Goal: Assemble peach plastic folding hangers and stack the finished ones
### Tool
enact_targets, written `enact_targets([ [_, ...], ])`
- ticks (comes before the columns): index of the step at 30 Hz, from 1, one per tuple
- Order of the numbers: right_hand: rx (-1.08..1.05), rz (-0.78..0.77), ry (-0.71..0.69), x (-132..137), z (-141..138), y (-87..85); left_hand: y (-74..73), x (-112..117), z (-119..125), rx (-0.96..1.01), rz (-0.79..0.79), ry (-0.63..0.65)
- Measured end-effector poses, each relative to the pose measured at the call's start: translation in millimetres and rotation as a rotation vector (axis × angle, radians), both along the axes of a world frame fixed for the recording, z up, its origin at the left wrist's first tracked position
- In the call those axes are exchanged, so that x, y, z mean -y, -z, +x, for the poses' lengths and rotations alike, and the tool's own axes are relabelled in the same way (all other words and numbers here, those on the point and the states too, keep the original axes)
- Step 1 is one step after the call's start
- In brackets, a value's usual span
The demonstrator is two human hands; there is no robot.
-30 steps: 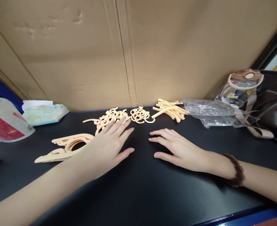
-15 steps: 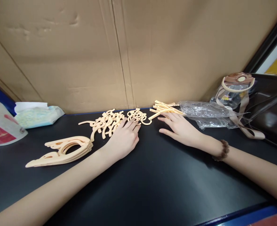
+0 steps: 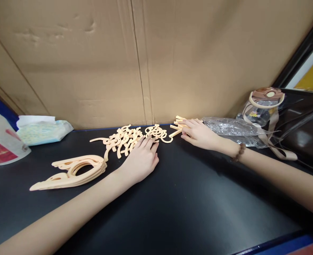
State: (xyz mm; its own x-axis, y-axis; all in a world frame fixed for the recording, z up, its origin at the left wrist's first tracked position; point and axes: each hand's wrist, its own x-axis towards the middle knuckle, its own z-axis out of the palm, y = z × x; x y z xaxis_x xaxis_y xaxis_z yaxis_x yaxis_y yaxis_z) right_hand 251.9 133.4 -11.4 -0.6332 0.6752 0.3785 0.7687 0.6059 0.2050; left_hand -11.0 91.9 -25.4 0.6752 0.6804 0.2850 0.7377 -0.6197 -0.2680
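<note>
Pale orange plastic parts lie along the back of a black table [image 3: 172, 205]. My left hand [image 3: 141, 160] rests flat, its stretched fingers touching a small pile of ring-shaped hooks [image 3: 157, 133]. Left of these fingers lies a wider heap of hook pieces [image 3: 119, 140]. My right hand [image 3: 199, 134], with a bead bracelet [image 3: 238, 151] on its wrist, covers a bundle of curved strips [image 3: 177, 126]. Its fingers and thumb close around the strips. A stack of large hanger-shaped pieces [image 3: 71, 171] lies to the left of my left forearm.
A cardboard wall [image 3: 145, 60] stands right behind the parts. Crumpled clear plastic [image 3: 230, 127] and a lidded bottle with a strap [image 3: 264, 104] sit at the right, beside a dark bag [image 3: 302, 131]. A tissue pack [image 3: 42, 129] and a red-and-white pouch [image 3: 2, 141] are at the left.
Both hands have reached away from me toward the back of the table. The left hand now touches the ring hooks, and the right hand has closed on the curved strips.
</note>
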Motion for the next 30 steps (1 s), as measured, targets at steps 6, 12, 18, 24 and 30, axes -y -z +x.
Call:
enact_targets([
  [6,0.065,-0.033,-0.081,-25.9,-0.6,-3.4,2.2,-1.6,-2.0,0.026,-0.04,-0.003],
  [12,0.056,-0.007,-0.075,-14.5,-9.3,-13.6,0.1,0.3,-1.8,0.053,-0.054,-0.001],
  [18,-0.077,-0.047,-0.021,33.4,-20.6,-26.7,0.0,1.0,-1.6,0.069,-0.054,0.0],
  [24,-0.156,-0.29,-0.088,84.1,-37.0,-18.2,0.7,2.1,-1.6,0.077,-0.081,-0.016],
  [30,-0.227,-0.432,-0.164,99.2,-44.9,-9.7,0.8,2.4,-1.7,0.077,-0.087,-0.025],
])
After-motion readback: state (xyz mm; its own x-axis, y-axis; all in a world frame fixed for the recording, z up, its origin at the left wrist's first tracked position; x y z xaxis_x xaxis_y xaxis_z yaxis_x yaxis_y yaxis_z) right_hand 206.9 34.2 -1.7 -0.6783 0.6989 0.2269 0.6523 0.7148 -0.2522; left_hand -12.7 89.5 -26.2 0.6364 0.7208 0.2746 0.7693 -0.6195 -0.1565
